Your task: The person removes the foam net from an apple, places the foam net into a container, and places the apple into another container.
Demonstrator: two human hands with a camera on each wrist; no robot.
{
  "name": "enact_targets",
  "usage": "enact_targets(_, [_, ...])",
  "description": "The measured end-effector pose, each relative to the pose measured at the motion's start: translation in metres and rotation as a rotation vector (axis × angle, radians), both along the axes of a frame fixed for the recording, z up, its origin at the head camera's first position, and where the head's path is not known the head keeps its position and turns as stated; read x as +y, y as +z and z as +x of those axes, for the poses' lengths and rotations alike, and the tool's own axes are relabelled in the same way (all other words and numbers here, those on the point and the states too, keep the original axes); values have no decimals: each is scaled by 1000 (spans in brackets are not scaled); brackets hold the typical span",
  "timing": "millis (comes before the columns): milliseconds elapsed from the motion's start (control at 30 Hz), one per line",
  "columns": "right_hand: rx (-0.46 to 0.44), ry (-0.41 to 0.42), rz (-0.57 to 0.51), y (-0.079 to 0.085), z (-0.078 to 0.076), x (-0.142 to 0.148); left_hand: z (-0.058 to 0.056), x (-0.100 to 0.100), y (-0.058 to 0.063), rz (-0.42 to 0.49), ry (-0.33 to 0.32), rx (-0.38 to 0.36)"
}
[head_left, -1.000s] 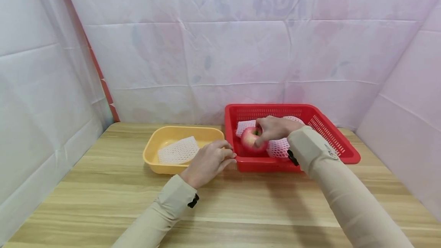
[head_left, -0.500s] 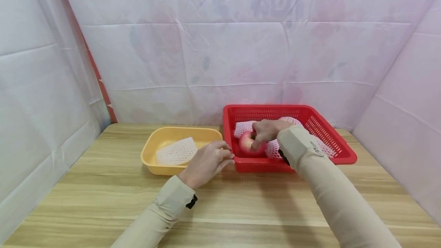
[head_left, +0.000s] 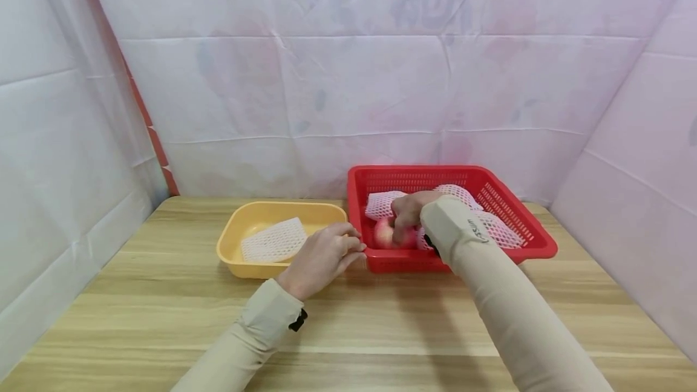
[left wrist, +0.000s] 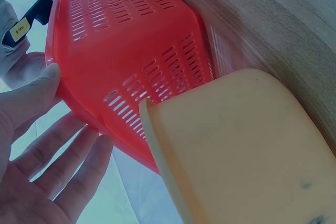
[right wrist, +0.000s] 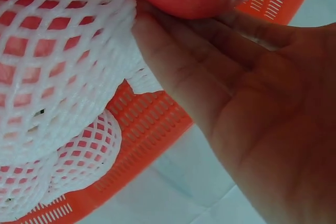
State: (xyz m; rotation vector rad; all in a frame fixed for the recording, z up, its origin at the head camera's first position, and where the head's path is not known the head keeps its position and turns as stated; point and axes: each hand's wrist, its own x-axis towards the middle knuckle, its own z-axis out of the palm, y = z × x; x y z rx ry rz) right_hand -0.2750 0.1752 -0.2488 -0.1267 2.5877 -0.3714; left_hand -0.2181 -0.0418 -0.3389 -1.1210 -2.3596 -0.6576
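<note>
A red plastic basket [head_left: 517, 253] stands at the right of the table. My left hand [head_left: 327, 259] holds its near left corner, thumb and fingertips at the rim in the left wrist view. In the basket's near left part lies a bare red apple [head_left: 383, 235]. My right hand [head_left: 409, 213] reaches down over it and grips it, partly covering it in the head view; in the right wrist view the fingers lie along the apple's side. Several apples in white foam nets [right wrist: 58, 61] lie around it, one close by the fingers.
Left of the basket, a yellow tray [head_left: 231, 262] holds a flat white foam net [head_left: 274, 241]. Its right end comes close to the basket and my left hand. White cloth [head_left: 218, 95] hangs behind and at both sides of the wooden table [head_left: 348, 343].
My right hand has moved a little left and down over the bare apple, hiding more of it. My left hand stays at the basket rim. The head view has shifted slightly.
</note>
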Motion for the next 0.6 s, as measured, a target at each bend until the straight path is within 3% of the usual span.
enact_targets(200, [-30,-270,-160,4,15,-2,-1,2,-2,-5,-1,21])
enact_targets(300, [-51,-311,-189,3,15,-3,-1,2,-2,-9,-2,26])
enact_targets(400, [-71,-206,-94,0,6,-5,-1,3,-2,-10,1,18])
enact_targets(500, [-75,-16,53,-12,-15,-4,-1,3,-1,-13,6,4])
enact_targets(600, [-75,29,130,-18,-26,-6,-1,3,-1,-16,10,-3])
